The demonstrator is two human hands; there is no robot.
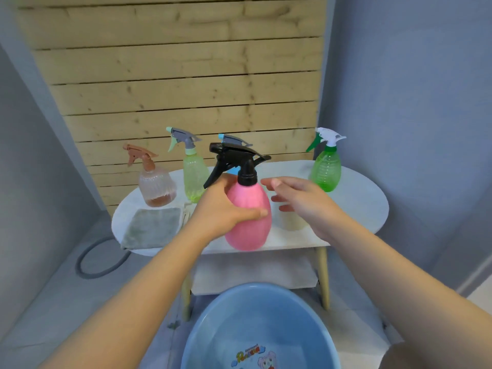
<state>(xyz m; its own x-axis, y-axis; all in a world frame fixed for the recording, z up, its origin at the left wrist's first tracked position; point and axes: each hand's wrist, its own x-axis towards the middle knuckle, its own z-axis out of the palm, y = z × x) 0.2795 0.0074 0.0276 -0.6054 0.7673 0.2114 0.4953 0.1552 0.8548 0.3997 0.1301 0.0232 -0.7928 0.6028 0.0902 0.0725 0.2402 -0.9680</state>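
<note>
Pink spray bottle (250, 217) with a black trigger head, upright at the near edge of the white counter (359, 203). The left hand (223, 209) grips it, thumb across its front and the other fingers curled round its far side. The right hand (300, 201) hovers just right of the bottle, fingers (277, 182) spread and loose, holding nothing and not touching it.

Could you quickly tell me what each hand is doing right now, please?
Left hand: grips the pink spray bottle round its body.
Right hand: open, holding nothing, beside the bottle.
</note>
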